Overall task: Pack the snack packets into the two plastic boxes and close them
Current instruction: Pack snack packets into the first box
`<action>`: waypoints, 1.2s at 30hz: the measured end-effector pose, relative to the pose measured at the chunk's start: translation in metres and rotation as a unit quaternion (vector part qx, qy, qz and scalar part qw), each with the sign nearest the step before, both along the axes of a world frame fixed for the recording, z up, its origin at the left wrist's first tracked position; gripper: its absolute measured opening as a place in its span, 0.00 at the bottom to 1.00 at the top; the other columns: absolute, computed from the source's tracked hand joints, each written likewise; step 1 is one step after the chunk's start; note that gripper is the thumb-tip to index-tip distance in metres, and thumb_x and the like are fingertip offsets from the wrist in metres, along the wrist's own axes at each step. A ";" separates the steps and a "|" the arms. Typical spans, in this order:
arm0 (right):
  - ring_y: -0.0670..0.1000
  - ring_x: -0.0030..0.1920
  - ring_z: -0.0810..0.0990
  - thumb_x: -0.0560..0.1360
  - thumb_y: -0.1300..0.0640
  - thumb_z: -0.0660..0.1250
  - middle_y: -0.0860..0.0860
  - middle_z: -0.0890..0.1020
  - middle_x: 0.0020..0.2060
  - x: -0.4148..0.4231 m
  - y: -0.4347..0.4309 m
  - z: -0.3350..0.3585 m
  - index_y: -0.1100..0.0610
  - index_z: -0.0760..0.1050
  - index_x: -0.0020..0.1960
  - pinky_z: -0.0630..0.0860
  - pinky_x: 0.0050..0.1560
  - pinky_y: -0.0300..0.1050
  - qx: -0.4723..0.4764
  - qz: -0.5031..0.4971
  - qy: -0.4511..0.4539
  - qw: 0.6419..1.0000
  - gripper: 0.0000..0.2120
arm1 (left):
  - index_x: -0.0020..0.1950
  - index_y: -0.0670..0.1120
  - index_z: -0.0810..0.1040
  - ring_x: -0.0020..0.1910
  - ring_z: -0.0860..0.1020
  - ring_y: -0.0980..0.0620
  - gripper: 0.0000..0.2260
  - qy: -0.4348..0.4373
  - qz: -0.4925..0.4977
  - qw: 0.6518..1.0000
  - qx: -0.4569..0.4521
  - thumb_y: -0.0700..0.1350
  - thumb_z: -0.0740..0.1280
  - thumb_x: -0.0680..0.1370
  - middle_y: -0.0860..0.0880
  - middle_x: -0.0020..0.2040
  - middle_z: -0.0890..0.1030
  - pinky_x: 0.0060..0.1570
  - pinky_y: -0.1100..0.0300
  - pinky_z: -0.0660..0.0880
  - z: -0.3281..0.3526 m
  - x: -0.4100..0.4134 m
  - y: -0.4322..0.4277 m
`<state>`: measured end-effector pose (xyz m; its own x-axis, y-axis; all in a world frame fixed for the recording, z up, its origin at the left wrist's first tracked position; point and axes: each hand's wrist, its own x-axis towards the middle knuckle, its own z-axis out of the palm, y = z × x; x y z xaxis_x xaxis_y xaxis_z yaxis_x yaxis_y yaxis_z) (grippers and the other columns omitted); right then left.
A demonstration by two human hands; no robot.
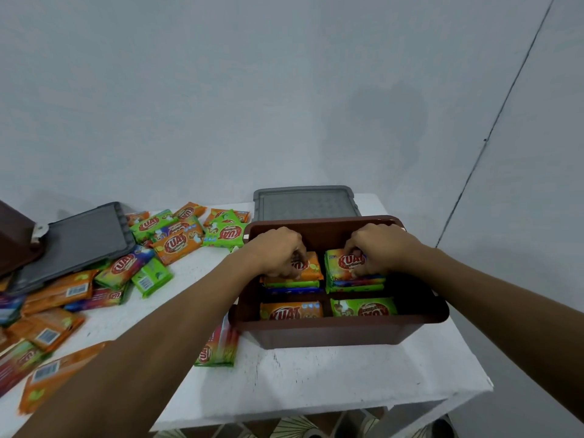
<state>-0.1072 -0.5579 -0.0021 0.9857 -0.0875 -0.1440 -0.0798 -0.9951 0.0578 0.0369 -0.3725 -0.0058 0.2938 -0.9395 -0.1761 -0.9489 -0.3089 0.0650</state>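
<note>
Packing is half done. Inside the brown plastic box the left grip clamps the orange-topped stack of snack packets, and the right grip clamps the green-topped stack, settling them (I'd guess). Next comes letting go and reaching for loose packets left of the left grip. Wrappers look glossy and slippery; the grey lid lies beyond both grips.
</note>
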 end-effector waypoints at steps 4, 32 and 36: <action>0.50 0.54 0.78 0.70 0.38 0.70 0.45 0.80 0.54 0.000 0.001 0.000 0.46 0.75 0.65 0.70 0.42 0.43 -0.002 -0.016 -0.001 1.000 0.26 | 0.59 0.51 0.82 0.45 0.75 0.54 0.17 0.037 0.033 0.999 -0.015 0.51 0.76 0.71 0.54 0.47 0.76 0.42 0.60 0.69 -0.001 0.000 -0.001; 0.45 0.43 0.78 0.78 0.55 0.63 0.47 0.84 0.46 0.084 0.259 0.030 0.53 0.81 0.55 0.73 0.44 0.41 0.114 0.103 -0.073 0.985 0.10 | 0.47 0.48 0.81 0.47 0.80 0.52 0.11 0.326 0.188 0.924 -0.072 0.52 0.75 0.72 0.51 0.48 0.82 0.48 0.52 0.79 -0.040 0.062 0.285; 0.49 0.48 0.77 0.80 0.60 0.57 0.51 0.83 0.53 0.084 0.285 0.011 0.52 0.79 0.59 0.76 0.52 0.49 0.080 0.039 0.014 0.996 0.14 | 0.47 0.47 0.76 0.43 0.78 0.52 0.22 0.247 0.160 0.955 -0.036 0.62 0.76 0.66 0.51 0.46 0.80 0.39 0.56 0.74 -0.056 0.039 0.287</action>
<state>-0.0236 -0.2731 0.0092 0.9841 0.0148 -0.1768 -0.0031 -0.9949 -0.1006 0.0754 -0.0855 -0.0613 0.4661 -0.8299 -0.3065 -0.6543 -0.5566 0.5119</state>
